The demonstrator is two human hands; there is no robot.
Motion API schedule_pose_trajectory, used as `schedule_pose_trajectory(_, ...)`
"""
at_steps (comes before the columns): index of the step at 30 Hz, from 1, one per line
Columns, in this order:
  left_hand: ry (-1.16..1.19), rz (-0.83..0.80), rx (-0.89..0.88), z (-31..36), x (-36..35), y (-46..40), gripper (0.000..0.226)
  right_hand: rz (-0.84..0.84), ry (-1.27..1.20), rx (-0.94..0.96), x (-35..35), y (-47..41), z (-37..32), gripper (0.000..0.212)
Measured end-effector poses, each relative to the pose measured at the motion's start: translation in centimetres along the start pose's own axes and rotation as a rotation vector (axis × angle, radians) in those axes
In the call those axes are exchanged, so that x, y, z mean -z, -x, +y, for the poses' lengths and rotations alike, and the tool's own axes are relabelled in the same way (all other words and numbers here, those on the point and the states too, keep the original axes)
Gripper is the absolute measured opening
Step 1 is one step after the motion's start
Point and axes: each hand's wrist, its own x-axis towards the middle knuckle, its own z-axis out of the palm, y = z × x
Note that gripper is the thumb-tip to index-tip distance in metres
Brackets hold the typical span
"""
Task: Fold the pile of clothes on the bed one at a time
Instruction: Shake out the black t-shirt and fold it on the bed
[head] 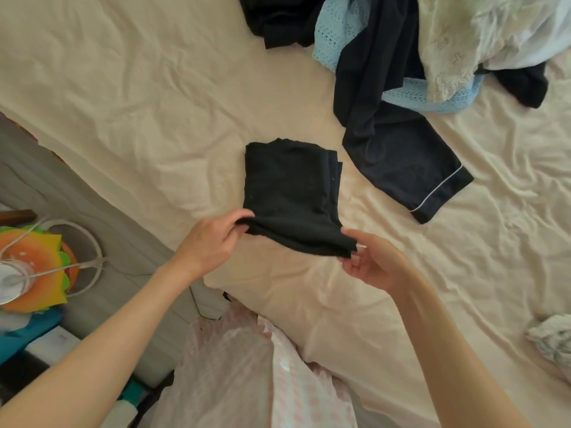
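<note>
Near the bed's [129, 97] front edge, we pinch the black garment's [290, 193] near hem with left hand [213, 242] and right hand [367, 264], likely about to fold it away from us.

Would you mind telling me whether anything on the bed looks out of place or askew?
Nothing looks damaged. Only the small crumpled pale cloth lies alone near the right edge, apart from the unfolded pile at the top.

A bright orange and green paper lampshade [34, 267] stands left of the bed, with a white cable [89, 242] looped beside it over a grey floor [77, 186]
</note>
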Motion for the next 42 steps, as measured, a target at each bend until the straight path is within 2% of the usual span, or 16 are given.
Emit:
schedule_pose_trajectory(2,0.065,0.061,0.025,0.4,0.5,-2.2,0.023,0.031,-0.076,0.084,-1.4,-0.1,-2.3,0.01)
schedule_pose_trajectory(5,0.123,0.162,0.127,0.5,0.8,-6.1,0.024,0.129,-0.124,0.238,-4.1,-0.7,-6.1,0.022)
schedule_pose_trajectory(6,0.13,0.188,0.174,0.5,0.8,-7.3,0.026,0.212,-0.067,0.336,-5.0,-0.9,-7.0,0.018)
schedule_pose_trajectory(7,0.12,0.208,0.216,0.5,0.7,-8.4,0.029,0.32,0.032,0.465,-5.9,-1.2,-7.5,0.011)
schedule_pose_trajectory(10,0.004,0.222,0.3,0.7,0.2,-10.6,0.033,0.607,0.538,0.98,-8.0,-1.7,-6.8,0.026)
schedule_pose_trajectory(12,-0.05,0.228,0.34,0.7,-0.5,-11.1,0.035,0.626,0.991,1.321,-8.7,-2.8,-5.0,0.032)
schedule_pose_trajectory(14,-0.114,0.252,0.38,0.3,-1.2,-11.1,0.035,0.556,1.38,1.412,-8.8,-4.8,-3.3,0.04)
schedule_pose_trajectory(17,-0.207,0.302,0.388,-0.4,-2.2,-11.2,0.034,0.534,1.633,1.239,-7.9,-8.0,-2.1,0.05)
schedule_pose_trajectory(24,-0.312,0.363,0.425,-1.3,-3.8,-12.3,0.035,0.523,1.741,1.12,-7.3,-11.6,-2.4,0.054)
schedule_pose_trajectory(28,-0.14,0.356,0.496,-0.9,-3.0,-11.1,0.038,0.43,1.356,1.263,-7.0,-9.2,-2.8,0.047)
schedule_pose_trajectory(30,-0.005,0.304,0.521,-0.9,-2.7,-10.5,0.041,0.559,0.98,1.211,-6.2,-7.7,-2.9,0.045)
schedule_pose_trajectory(32,0.148,0.243,0.547,-1.0,-2.5,-10.2,0.043,0.588,0.546,0.865,-5.1,-6.9,-3.5,0.046)
schedule_pose_trajectory(34,0.271,0.207,0.561,-1.1,-2.3,-10.0,0.042,0.357,0.199,0.504,-4.1,-6.8,-4.4,0.026)
schedule_pose_trajectory(35,0.335,0.196,0.562,-1.1,-2.1,-9.9,0.041,0.263,0.159,0.432,-3.6,-7.0,-4.7,0.014)
schedule_pose_trajectory(36,0.399,0.187,0.56,-1.2,-2.0,-9.8,0.041,0.21,0.178,0.411,-3.2,-7.2,-5.1,0.013)
schedule_pose_trajectory(42,0.707,0.128,0.586,-1.2,-1.1,-10.0,0.031,-0.01,0.19,0.26,-1.7,-7.8,-7.0,0.041)
